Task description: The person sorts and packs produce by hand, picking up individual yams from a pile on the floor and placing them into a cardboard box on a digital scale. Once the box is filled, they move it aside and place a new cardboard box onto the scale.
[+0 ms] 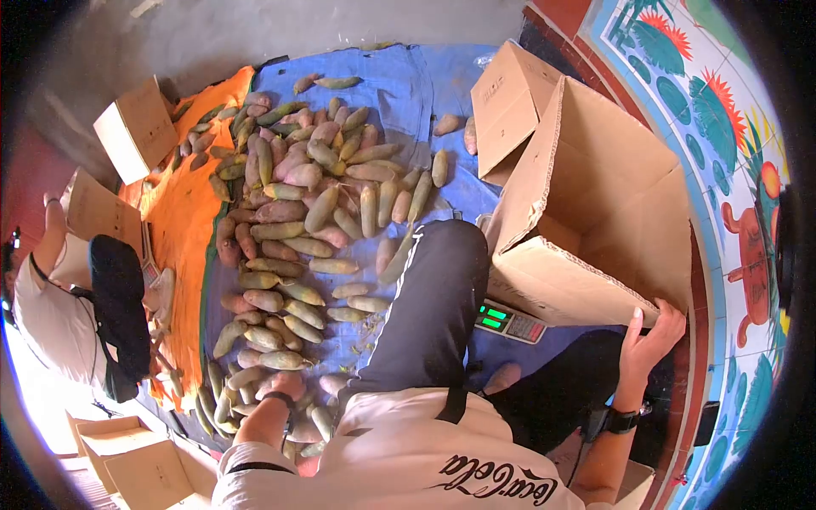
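My right hand [660, 331] grips the near edge of a large open cardboard box [612, 178], thumb on one side of the cardboard. The box is tilted open toward me, and its visible inside is bare cardboard. Under its lower left edge shows a digital scale [510, 321] with lit green figures. On the left, my left hand [283, 387] reaches down among long green and pinkish root vegetables [293, 242] that look like radishes. Its fingers are partly hidden, so whether it holds one cannot be made out.
Radishes cover much of a blue tarp [382, 93], with an orange sheet [183, 225] beside it. Another cardboard box [510, 93] stands behind mine. At far left a person [72, 314] works by a box [102, 208]. Painted tiles [705, 110] line the right wall.
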Demonstrator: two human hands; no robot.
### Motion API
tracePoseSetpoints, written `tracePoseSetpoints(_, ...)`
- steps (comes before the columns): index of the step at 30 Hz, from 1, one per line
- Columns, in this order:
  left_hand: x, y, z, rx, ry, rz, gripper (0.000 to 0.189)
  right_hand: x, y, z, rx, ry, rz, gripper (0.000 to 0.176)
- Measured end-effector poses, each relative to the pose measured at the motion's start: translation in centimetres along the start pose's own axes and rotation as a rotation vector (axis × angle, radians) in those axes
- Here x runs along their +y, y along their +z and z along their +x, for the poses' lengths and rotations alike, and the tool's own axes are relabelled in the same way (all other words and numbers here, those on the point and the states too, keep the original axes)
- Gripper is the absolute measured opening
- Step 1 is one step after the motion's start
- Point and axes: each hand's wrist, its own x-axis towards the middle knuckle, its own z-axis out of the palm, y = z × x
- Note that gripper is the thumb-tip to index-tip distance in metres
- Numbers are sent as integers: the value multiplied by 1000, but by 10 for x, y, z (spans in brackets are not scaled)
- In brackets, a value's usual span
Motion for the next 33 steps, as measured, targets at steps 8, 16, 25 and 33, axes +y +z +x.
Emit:
tracePoseSetpoints(8, -38, 98, 35, 207, 165, 388, 62, 6, 3, -2, -23, -2, -18, 32)
tracePoseSetpoints(16, -23, 9, -5, 123, -330, -79, 48, 5, 0, -3, -33, 7, -66, 31)
tracePoseSetpoints(25, -70, 60, 35, -40, -334, 176, 52, 1, -2, 0, -39, -4, -76, 33)
tracePoseSetpoints(33, -110, 162, 125, -39, -61, 64, 42, 1, -2, 0, -82, 33, -61, 31)
